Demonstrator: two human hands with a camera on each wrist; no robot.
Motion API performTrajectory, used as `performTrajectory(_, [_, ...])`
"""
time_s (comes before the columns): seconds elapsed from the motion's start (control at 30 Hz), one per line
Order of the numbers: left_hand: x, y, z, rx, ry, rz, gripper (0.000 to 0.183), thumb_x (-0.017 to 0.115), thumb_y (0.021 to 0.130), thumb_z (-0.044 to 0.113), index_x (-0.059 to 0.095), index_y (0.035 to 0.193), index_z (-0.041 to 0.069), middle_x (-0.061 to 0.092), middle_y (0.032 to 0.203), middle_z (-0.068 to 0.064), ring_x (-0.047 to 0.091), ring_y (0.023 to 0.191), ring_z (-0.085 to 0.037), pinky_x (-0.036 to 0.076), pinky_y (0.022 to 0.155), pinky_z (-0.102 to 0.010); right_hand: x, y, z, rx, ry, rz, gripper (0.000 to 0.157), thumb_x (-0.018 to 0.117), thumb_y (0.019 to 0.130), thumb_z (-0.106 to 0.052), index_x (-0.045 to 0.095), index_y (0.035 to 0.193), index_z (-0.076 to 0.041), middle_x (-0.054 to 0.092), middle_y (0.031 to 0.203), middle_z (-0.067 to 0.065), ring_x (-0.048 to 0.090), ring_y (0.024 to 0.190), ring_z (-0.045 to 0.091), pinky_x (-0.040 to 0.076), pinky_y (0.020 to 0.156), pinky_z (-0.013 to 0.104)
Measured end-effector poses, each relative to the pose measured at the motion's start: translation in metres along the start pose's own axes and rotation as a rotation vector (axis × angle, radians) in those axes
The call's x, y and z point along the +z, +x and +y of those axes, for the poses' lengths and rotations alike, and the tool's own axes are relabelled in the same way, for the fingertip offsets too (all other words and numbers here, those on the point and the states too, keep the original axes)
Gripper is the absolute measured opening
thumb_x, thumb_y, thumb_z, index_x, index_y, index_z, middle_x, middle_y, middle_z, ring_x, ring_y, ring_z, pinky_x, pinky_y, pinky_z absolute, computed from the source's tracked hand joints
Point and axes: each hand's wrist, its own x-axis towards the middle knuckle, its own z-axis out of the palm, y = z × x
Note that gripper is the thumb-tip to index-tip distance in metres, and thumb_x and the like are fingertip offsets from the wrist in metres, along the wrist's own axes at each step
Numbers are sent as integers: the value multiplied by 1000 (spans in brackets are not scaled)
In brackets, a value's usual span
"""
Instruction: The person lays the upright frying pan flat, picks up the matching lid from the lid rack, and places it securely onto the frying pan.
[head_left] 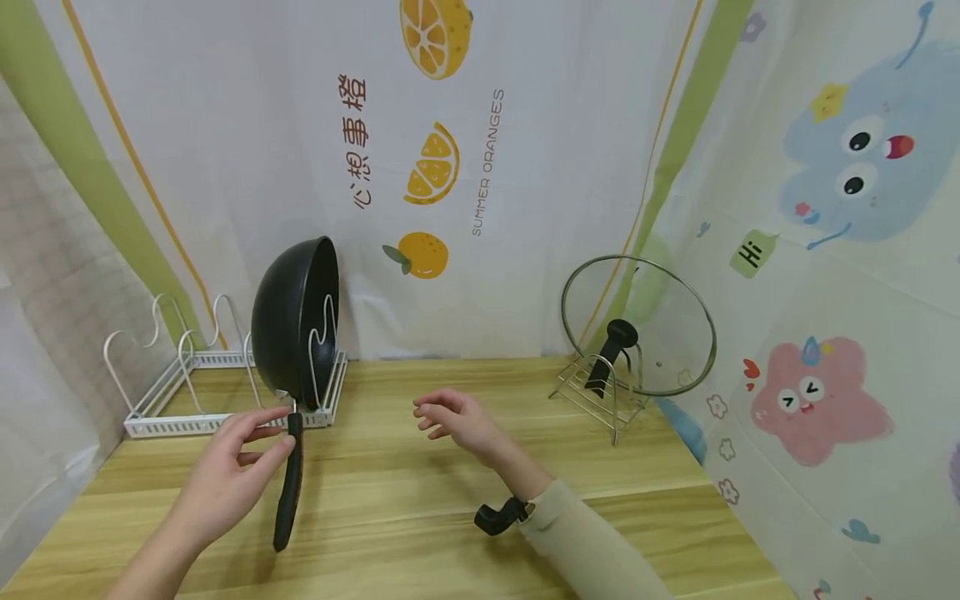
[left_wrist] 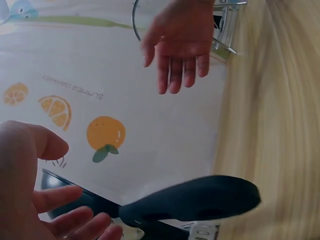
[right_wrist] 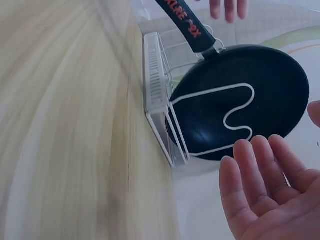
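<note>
A black wok (head_left: pixel 288 317) stands on its side in the white wire rack (head_left: pixel 172 425), its long black handle (head_left: pixel 288 492) pointing toward me. Beside the handle is my left hand (head_left: pixel 228 471), thumb and fingers spread apart; in the left wrist view the hand (left_wrist: pixel 55 200) shows a gap between the thumb and fingers, with nothing pinched there. My right hand (head_left: pixel 465 425) hovers over the middle of the table, holding nothing. Its fingers are relaxed and slightly bent, and in the right wrist view the palm (right_wrist: pixel 275 195) faces up in front of the wok (right_wrist: pixel 240 100).
At the right, a glass lid (head_left: pixel 637 325) with a black knob leans in a small wire stand (head_left: pixel 592 408). The wood-grain table (head_left: pixel 390 517) runs back to a white curtain (head_left: pixel 525 292) printed with oranges. A cartoon-printed curtain (head_left: pixel 862 292) borders the right side.
</note>
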Motion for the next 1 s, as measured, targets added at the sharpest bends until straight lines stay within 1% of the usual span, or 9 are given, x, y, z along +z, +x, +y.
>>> performTrajectory(0.1, [2, -1, -8, -50, 15, -5, 53, 71, 107, 21, 57, 152, -4, 53, 147, -29, 69, 121, -14, 50, 80, -7, 9, 6, 0, 0, 16, -1, 39, 60, 112, -27, 68, 140, -1, 72, 135, 22, 74, 108, 18, 64, 94, 34])
performTrajectory(0.2, [5, 0, -14, -129, 3, -41, 64, 69, 109, 23, 44, 158, -10, 50, 151, -35, 63, 129, -52, 53, 80, -13, 18, 11, -1, 7, 31, -8, 39, 60, 112, -27, 68, 140, -1, 71, 136, 24, 74, 107, 16, 65, 93, 33])
performTrajectory(0.23, [5, 0, -16, -170, -6, -68, 69, 67, 110, 26, 39, 160, -11, 49, 153, -36, 61, 131, -55, 54, 80, -15, 21, 13, -1, 13, 37, -10, 39, 60, 112, -27, 68, 140, -1, 71, 137, 26, 74, 106, 15, 65, 93, 33])
performTrajectory(0.37, [10, 0, -21, -339, -129, -215, 80, 59, 114, 34, 19, 167, -12, 41, 160, -41, 60, 135, -53, 63, 85, -30, 32, 21, 0, 33, 78, -24, 39, 58, 113, -26, 68, 139, 1, 68, 139, 31, 75, 104, 15, 66, 92, 34])
performTrajectory(0.47, [17, -3, -24, -432, -267, -303, 81, 53, 116, 32, 10, 167, -14, 40, 158, -42, 70, 125, -39, 66, 85, -36, 41, 28, 1, 50, 107, -18, 38, 60, 113, -27, 70, 138, 0, 71, 137, 28, 76, 102, 14, 66, 91, 34])
performTrajectory(0.53, [22, -5, -25, -476, -349, -339, 79, 50, 117, 31, 8, 166, -15, 47, 151, -41, 75, 113, -28, 66, 82, -38, 47, 32, 2, 60, 125, -12, 38, 61, 112, -27, 71, 138, 0, 72, 135, 26, 76, 101, 14, 67, 91, 35])
performTrajectory(0.63, [29, -9, -26, -535, -474, -363, 66, 48, 117, 29, 21, 159, -14, 62, 133, -26, 77, 98, -19, 67, 78, -40, 56, 38, 3, 71, 137, -14, 38, 61, 112, -27, 70, 138, 0, 72, 135, 26, 76, 101, 15, 67, 90, 35])
performTrajectory(0.77, [33, -13, -29, -584, -600, -412, 46, 46, 117, 31, 39, 143, -6, 68, 115, -4, 77, 95, -17, 68, 79, -40, 68, 44, 6, 88, 149, -18, 40, 61, 112, -27, 69, 139, 1, 71, 137, 29, 77, 103, 17, 67, 91, 36])
performTrajectory(1.0, [40, -18, -35, -611, -731, -510, 30, 48, 117, 36, 57, 123, 8, 69, 104, 4, 73, 90, -12, 67, 79, -34, 86, 54, 12, 163, 184, -32, 47, 64, 110, -31, 64, 143, 2, 76, 127, 18, 78, 108, 24, 67, 95, 42])
